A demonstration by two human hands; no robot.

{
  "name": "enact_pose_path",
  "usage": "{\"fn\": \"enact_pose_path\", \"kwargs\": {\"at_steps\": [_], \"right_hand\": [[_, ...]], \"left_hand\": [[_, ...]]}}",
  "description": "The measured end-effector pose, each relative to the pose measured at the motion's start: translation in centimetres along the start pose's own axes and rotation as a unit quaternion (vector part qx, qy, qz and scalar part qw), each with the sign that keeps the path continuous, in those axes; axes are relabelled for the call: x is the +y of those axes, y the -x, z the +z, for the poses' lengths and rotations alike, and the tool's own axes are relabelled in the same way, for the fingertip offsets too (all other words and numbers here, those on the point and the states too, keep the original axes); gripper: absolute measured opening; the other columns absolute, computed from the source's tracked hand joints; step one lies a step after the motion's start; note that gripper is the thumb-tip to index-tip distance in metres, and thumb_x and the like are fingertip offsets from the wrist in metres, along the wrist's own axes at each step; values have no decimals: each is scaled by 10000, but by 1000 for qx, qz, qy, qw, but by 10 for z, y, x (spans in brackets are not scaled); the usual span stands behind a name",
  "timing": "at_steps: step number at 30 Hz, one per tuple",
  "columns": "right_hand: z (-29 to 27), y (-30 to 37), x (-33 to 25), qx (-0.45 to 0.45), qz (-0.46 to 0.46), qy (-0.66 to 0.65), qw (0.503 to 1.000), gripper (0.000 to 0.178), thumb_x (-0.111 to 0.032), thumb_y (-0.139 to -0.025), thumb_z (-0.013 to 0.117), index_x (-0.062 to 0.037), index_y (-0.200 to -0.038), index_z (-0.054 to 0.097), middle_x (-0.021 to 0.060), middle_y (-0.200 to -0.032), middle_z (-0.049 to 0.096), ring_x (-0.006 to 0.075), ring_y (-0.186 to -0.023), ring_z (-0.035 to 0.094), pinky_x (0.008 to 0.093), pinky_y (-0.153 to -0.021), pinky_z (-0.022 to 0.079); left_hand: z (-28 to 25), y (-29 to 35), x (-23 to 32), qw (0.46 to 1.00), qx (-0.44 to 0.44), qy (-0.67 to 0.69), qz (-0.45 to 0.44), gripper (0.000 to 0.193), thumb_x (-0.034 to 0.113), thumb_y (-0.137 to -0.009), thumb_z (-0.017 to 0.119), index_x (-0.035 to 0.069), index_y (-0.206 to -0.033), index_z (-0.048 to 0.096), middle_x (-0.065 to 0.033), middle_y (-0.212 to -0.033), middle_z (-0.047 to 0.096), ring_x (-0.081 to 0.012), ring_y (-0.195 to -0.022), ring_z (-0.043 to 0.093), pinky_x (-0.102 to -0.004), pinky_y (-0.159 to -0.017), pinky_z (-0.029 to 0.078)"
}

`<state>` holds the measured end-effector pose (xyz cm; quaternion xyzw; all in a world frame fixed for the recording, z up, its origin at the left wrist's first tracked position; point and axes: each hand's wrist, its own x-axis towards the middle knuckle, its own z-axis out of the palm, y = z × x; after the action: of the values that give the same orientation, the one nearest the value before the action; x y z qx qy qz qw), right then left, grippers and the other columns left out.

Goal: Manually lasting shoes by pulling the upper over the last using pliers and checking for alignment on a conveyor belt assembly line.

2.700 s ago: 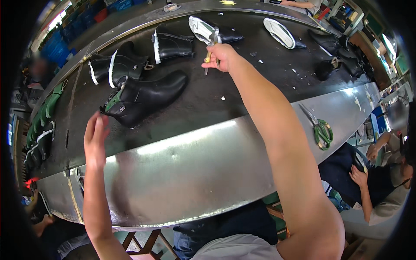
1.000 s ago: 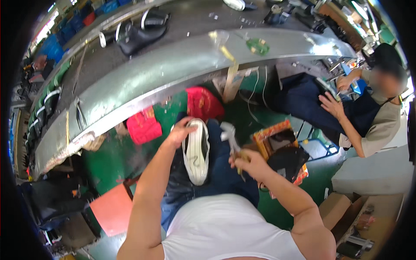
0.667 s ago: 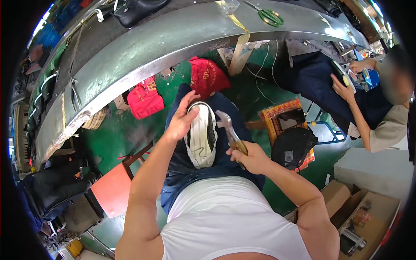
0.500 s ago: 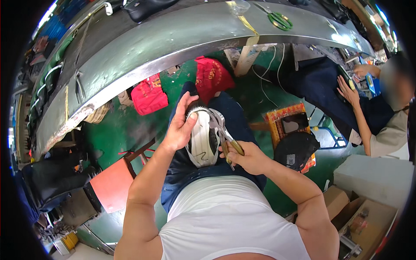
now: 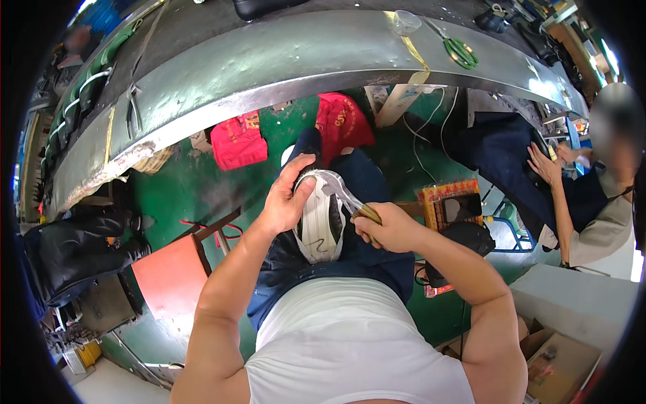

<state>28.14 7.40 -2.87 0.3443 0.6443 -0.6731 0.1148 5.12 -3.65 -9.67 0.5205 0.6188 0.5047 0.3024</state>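
A shoe in the making (image 5: 317, 232) rests on my lap, its pale underside facing up, with a dark curved line drawn near its near end. My left hand (image 5: 286, 202) is closed around the far left side of it, thumb pressed on the rim. In my right hand (image 5: 390, 225) are metal pincers (image 5: 344, 192) with yellowish handles, the fist wrapped around them. Their curved head lies against the far right rim of the shoe, by a strip of pale material. What exactly the jaws grip is too small to tell.
Beyond my knees runs a metal-edged bench (image 5: 269, 64) bearing green-handled scissors (image 5: 460, 52) and a clear cup (image 5: 406, 22). A red bag (image 5: 240, 141) lies below. An orange stool (image 5: 170, 276) stands left. At right, a co-worker (image 5: 599, 209) sits near a black phone (image 5: 462, 207).
The pincers' handles have come together in my right fist; before, they stood apart. My right hand has moved slightly up and right. The whole view has shifted a little.
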Motion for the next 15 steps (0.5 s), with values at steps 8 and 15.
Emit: {"fn": "enact_pose_path", "kwargs": {"at_steps": [8,15], "right_hand": [[42,-36,65,229,-242,103,937,200,-174,-957,607,25,-976,596,208,-861,662,372,-772,665,410,-702,518],[43,11,32,198,-119,216,949,211,-151,-938,604,35,-1033,577,251,-947,662,440,-889,643,460,-782,506]], "left_hand": [[-4,-1,-7,998,-11,60,18,415,21,-948,569,46,-1360,522,-118,-1433,503,-232,-1377,413,-349,-1149,285],[6,0,-4,985,33,154,-68,383,64,-939,641,38,-1315,573,-129,-1398,540,-224,-1294,497,-331,-1105,354]]}}
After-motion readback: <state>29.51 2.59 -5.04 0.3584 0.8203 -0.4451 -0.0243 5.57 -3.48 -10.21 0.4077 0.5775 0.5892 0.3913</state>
